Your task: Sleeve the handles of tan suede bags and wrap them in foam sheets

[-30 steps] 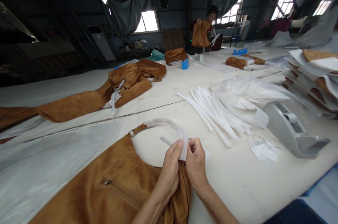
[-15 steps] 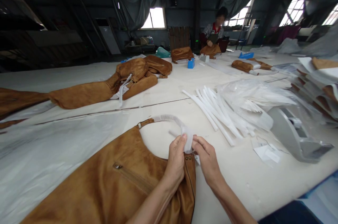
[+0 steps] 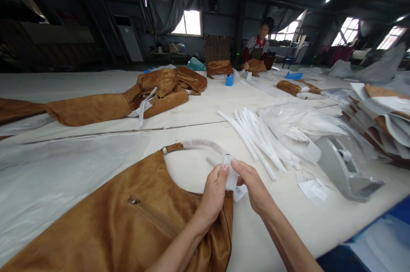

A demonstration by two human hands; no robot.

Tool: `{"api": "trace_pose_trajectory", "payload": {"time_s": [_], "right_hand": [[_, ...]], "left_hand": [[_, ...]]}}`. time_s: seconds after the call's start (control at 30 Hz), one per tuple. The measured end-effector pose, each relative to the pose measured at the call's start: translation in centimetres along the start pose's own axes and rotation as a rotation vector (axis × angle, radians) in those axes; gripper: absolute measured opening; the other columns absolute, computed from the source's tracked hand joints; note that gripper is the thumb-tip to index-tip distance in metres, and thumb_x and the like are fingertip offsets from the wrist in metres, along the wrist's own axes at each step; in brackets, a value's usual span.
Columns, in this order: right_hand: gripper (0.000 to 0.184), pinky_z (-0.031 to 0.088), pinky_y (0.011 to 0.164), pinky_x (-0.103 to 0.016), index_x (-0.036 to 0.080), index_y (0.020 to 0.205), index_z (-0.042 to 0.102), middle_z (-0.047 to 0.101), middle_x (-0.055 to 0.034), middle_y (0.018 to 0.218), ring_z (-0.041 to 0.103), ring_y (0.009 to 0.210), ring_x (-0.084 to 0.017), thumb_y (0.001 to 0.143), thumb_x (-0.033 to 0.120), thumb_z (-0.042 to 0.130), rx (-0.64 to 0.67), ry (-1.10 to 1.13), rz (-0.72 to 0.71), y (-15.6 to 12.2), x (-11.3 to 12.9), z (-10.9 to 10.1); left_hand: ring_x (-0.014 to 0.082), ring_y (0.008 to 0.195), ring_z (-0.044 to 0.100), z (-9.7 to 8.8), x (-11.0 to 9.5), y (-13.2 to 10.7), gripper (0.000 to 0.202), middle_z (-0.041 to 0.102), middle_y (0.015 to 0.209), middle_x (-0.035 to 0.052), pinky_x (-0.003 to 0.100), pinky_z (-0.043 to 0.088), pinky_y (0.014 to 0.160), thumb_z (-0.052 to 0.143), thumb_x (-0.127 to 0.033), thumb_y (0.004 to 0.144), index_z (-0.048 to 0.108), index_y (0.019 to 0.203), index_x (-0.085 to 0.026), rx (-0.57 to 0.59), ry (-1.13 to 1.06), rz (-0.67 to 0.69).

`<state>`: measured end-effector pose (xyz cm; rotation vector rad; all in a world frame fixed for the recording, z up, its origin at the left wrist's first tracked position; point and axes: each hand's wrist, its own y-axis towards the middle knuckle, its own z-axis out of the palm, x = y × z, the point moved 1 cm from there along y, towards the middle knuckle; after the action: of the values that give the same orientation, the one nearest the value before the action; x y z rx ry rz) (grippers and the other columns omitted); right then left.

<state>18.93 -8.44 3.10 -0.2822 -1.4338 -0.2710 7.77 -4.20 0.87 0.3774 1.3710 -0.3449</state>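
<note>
Your R hand (image 3: 255, 186) just shifted onto face of the white strap wrap (image 3: 230, 182); L hand (image 3: 214, 191) pinches it too. Both grips closed on it, so prob. pressing it snug. Brown bag (image 3: 105, 203) lies on tabletop (image 3: 315, 225).

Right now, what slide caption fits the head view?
Left hand and right hand hold the white-wrapped strap of a brown bag near loose white strips.

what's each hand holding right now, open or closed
Left hand: closed, holding the white-wrapped strap of the brown bag.
Right hand: closed, pinching the same strap.
</note>
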Motion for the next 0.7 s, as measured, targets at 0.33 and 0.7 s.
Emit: {"api": "trace_pose_trajectory", "payload": {"time_s": [0.33,0.7], "right_hand": [[0.042,0.033,0.045,-0.020,0.013,0.070,0.064,0.058,0.0016,0.057,0.046,0.048,-0.007,0.057,0.043,0.089,-0.067,0.497,0.208,1.4,-1.6,0.9],[0.046,0.034,0.043,-0.020,0.016,0.068,0.057,0.052,0.0058,0.053,0.043,0.046,-0.007,0.056,0.046,0.089,-0.287,0.603,0.118,0.1,-1.3,-0.8]], "left_hand": [[0.0197,0.087,0.057,1.0,-0.7,-0.4,0.032,0.063,0.092,0.0044,0.028,0.045,0.079,0.057,-0.042,0.089,0.059,0.106,-0.015,0.175,-0.077,-0.102],[0.0162,0.069,0.049,3.1,0.3,-0.1,0.039,0.054,0.072,-0.0006,0.026,0.043,0.065,0.058,-0.056,0.083,0.055,0.079,-0.018,0.180,0.141,-0.127]]}}
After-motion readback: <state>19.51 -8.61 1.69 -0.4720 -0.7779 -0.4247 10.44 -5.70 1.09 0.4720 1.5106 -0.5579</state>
